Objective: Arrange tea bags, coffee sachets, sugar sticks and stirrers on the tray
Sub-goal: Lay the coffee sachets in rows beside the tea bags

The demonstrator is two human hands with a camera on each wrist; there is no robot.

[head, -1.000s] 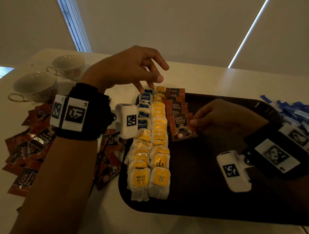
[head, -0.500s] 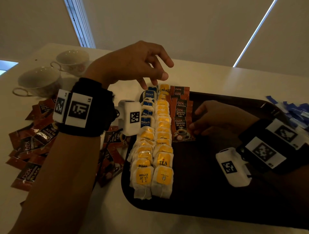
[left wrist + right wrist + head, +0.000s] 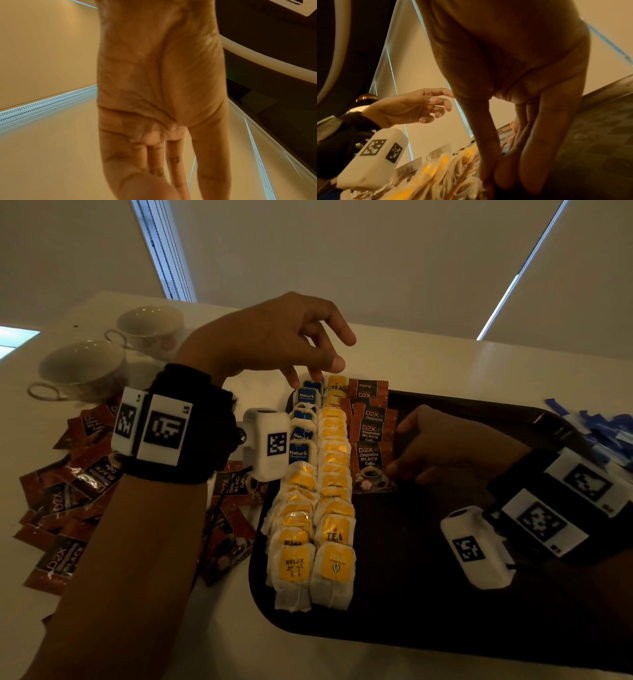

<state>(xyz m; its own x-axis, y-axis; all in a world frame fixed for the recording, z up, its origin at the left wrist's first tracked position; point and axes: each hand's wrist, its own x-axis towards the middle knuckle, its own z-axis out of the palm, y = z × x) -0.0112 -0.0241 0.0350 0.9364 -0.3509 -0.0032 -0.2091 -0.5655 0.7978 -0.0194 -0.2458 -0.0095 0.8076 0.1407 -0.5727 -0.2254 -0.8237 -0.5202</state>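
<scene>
From the head view I see my left hand [image 3: 274, 337] loosely spread, holding nothing, over papery tea bags [image 3: 315, 508], right hand [image 3: 442, 446] fingertips resting on glossy coffee sachets [image 3: 370, 453]; only the right wrist view shows the dark tray [image 3: 599, 135]'s mottled weave.

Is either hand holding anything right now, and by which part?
The left hand holds nothing, hovering above the tea bag rows. The right hand touches the nearest coffee sachet at its right edge; whether it has a grip cannot be told.
</scene>
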